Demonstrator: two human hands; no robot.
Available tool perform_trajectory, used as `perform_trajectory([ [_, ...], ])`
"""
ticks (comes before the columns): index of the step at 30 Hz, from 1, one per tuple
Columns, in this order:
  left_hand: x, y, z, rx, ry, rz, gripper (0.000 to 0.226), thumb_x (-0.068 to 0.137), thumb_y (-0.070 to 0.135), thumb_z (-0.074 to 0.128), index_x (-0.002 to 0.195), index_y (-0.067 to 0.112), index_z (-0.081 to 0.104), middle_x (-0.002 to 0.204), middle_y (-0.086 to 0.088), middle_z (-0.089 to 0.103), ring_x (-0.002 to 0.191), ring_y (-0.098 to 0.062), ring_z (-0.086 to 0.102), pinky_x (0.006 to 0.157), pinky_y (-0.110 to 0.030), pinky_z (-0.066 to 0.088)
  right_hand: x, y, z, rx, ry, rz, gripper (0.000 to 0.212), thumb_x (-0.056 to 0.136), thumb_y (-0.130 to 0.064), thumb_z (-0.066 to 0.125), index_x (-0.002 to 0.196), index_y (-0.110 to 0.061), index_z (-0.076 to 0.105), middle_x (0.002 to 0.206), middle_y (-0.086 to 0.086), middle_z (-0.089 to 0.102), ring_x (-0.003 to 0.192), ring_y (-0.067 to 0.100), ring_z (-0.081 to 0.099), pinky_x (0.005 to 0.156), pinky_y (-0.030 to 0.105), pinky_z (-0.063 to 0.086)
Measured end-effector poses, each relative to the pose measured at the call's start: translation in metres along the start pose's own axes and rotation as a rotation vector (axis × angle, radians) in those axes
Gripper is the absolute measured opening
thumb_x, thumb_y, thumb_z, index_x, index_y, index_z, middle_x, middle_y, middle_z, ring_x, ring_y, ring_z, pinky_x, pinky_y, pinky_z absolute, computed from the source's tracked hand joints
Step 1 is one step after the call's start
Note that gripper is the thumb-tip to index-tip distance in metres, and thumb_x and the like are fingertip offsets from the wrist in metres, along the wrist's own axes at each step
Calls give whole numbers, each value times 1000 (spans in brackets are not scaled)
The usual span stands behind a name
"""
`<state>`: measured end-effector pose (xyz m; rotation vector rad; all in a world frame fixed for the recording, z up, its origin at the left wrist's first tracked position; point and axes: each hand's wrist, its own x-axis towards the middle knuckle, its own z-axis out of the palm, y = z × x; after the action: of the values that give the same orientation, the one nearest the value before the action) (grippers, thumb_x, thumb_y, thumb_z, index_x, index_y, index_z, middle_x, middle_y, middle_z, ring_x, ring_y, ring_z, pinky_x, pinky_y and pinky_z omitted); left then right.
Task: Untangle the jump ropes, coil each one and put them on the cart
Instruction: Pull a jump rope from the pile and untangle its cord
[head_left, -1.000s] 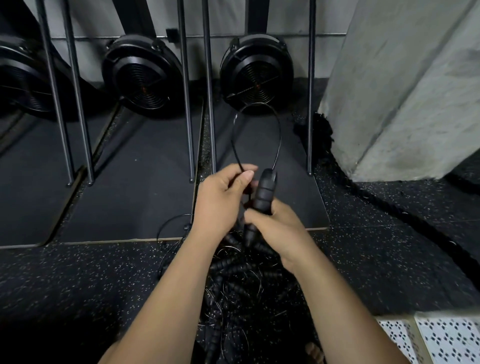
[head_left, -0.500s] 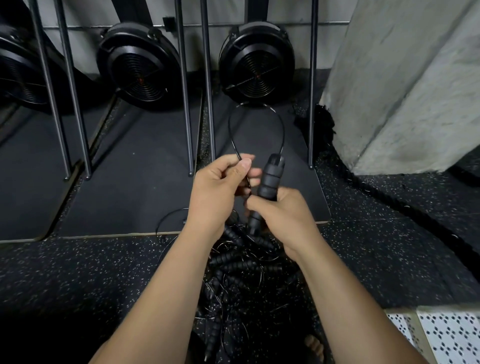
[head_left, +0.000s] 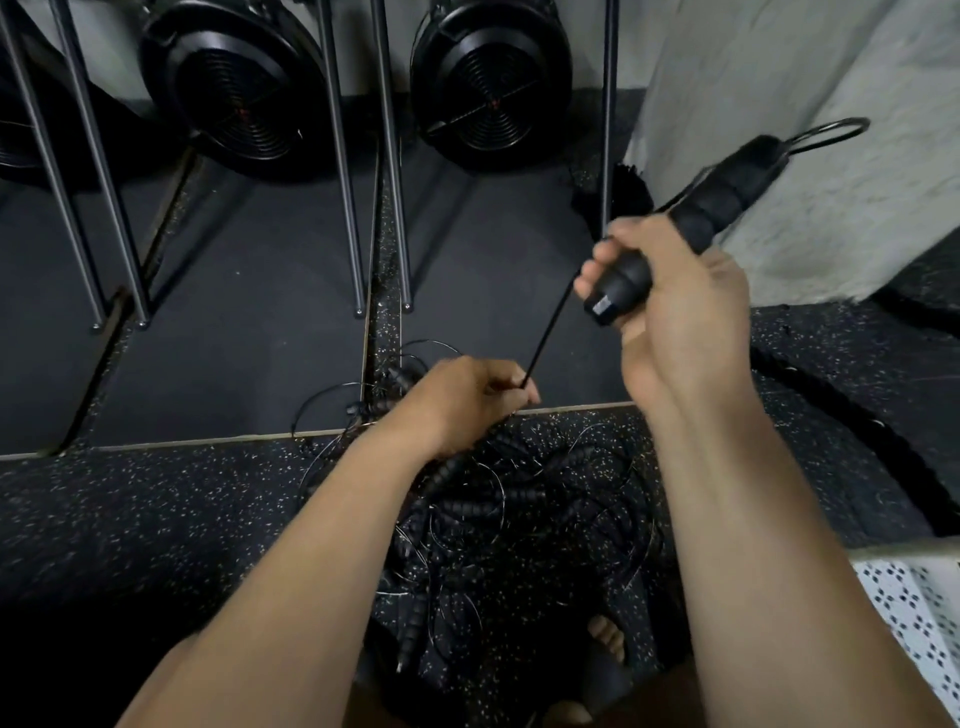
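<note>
Two hands work one jump rope. At the upper right of the frame, the right hand (head_left: 675, 317) is curled tightly round a black handle (head_left: 722, 202) tilted up to the right. At centre, the left hand (head_left: 462, 402) pinches the thin cord (head_left: 550, 340) stretched straight between them. Below the left hand, the tangled pile of jump ropes (head_left: 519, 512) (ribbed handles and wire loops all mixed) lies on the speckled floor (head_left: 156, 519) at lower centre.

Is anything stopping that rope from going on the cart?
Only the tangle, it seems: the cord runs from the handle in the right hand to the left hand above that pile. Nothing visible blocks the white perforated cart corner.
</note>
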<state>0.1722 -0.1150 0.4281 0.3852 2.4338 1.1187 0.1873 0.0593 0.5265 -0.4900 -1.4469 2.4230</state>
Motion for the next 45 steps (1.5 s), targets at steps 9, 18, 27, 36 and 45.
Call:
perform_trajectory([
  [9, 3, 1, -15, -12, 424, 45, 21, 104, 31, 69, 89, 18, 75, 80, 4, 77, 61, 1, 60, 62, -20, 46, -4, 41, -10, -548, -165, 159, 25, 88, 1, 77, 110, -10, 77, 88, 7, 78, 77, 17, 73, 77, 38, 65],
  [18, -4, 3, -30, -585, 586, 136, 18, 106, 22, 65, 97, 11, 76, 93, -4, 79, 87, -19, 73, 93, -56, 60, -15, 86, 7, -798, -244, 145, 7, 84, -13, 76, 90, -18, 75, 79, 10, 79, 73, 33, 79, 73, 61, 64],
  [27, -6, 7, -29, -607, 296, 24, 42, 103, -4, 38, 115, 12, 75, 105, -1, 81, 101, -12, 75, 98, -35, 56, -6, 67, 11, -592, -165, 30, 5, 93, -7, 74, 90, -9, 74, 72, 6, 78, 62, 16, 73, 56, 27, 55],
  [36, 4, -4, -3, 128, -44, -37, 23, 107, 36, 58, 97, 35, 79, 93, 18, 77, 92, -8, 72, 92, -36, 58, 5, 23, 8, -117, -108, -153, 11, 99, -2, 69, 90, -8, 67, 71, 7, 69, 63, 19, 67, 56, 29, 51],
  [45, 6, 0, -11, -80, 341, 128, 25, 109, 29, 59, 90, 17, 70, 78, 7, 73, 68, -4, 63, 65, -19, 48, 5, 55, -2, -491, -135, 14, 17, 94, -3, 74, 110, -7, 74, 83, 14, 78, 64, 14, 67, 56, 26, 53],
])
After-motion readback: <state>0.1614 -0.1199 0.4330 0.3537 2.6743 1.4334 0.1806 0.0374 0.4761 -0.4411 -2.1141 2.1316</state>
